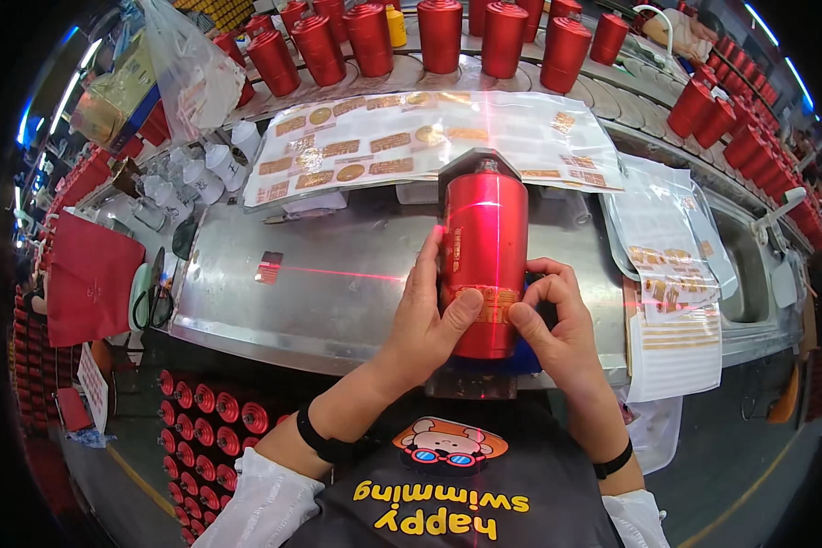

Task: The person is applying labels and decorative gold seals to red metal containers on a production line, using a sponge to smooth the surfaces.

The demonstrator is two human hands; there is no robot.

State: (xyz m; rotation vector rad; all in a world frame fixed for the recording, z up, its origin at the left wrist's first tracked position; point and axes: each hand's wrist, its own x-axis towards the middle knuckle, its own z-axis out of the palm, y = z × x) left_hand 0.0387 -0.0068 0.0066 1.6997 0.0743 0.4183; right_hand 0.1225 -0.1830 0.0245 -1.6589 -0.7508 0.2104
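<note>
A glossy red bottle [486,233] lies in front of me, its narrow neck pointing away, its top end against a dark angular holder [502,160]. Along its left side rest the fingers of my left hand [427,315], with the thumb pressed on the front. My right hand [557,329] closes on the right side, fingers bent and thumb tip at the edge of a gold decal [495,303] on the lower part. A smaller gold print sits higher up on the left. Red laser lines cross the bottle and the metal table [338,274].
Decal sheets [374,142] lie beyond the bottle; more sheets [671,265] hang at the right, near a sink [744,265]. Red bottles [440,36] stand on a conveyor behind. White bottles [224,164], a red bag [91,279] and scissors [160,301] are at left. Another person [690,35] sits far right.
</note>
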